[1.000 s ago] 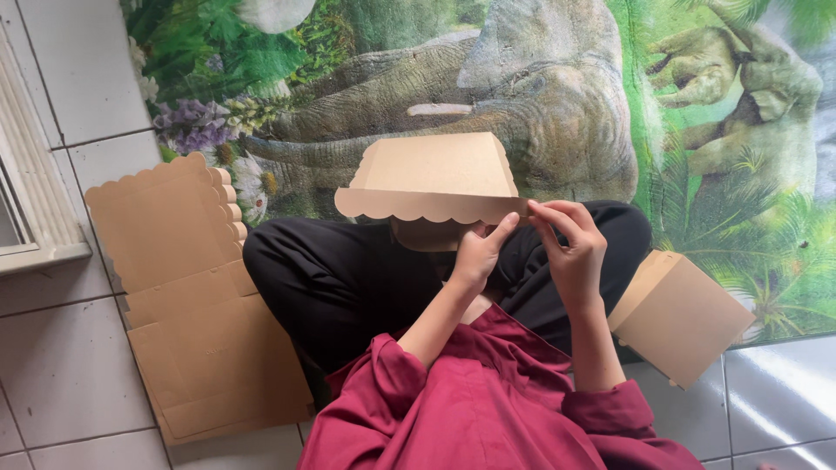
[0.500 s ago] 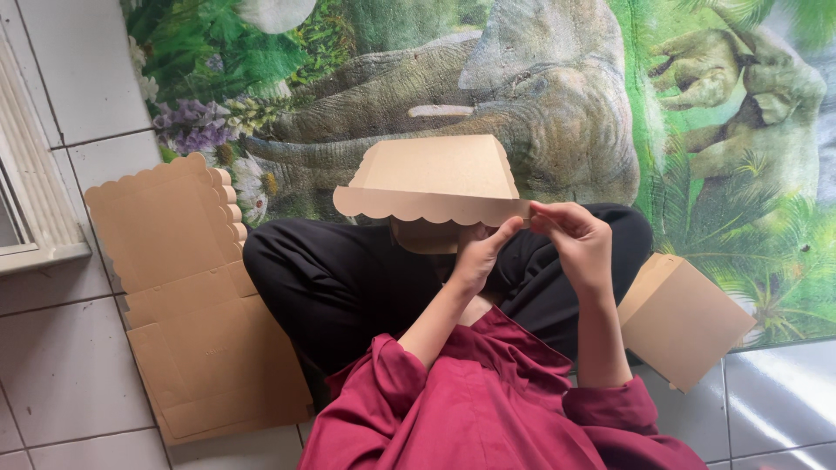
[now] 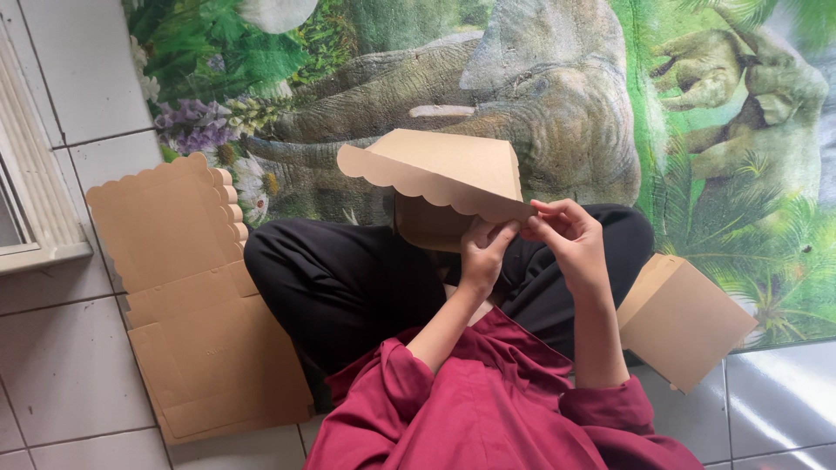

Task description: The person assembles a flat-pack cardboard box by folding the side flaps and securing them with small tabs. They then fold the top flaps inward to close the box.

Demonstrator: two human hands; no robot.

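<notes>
Scalloped brown box (image 3: pixel 444 170) now tilted rightward

My left hand (image 3: pixel 482 258) and right hand (image 3: pixel 566 244) work close together under the scalloped cardboard lid (image 3: pixel 435 170), which closes off the room above and ahead of them. My crossed legs (image 3: pixel 348 278) block the way below. To my left a flat cardboard sheet (image 3: pixel 187 296) covers the floor (image 3: pixel 52 365); to my right a folded box (image 3: pixel 684 318) sits just beside my knee. Bare tile shows beyond both.
</notes>
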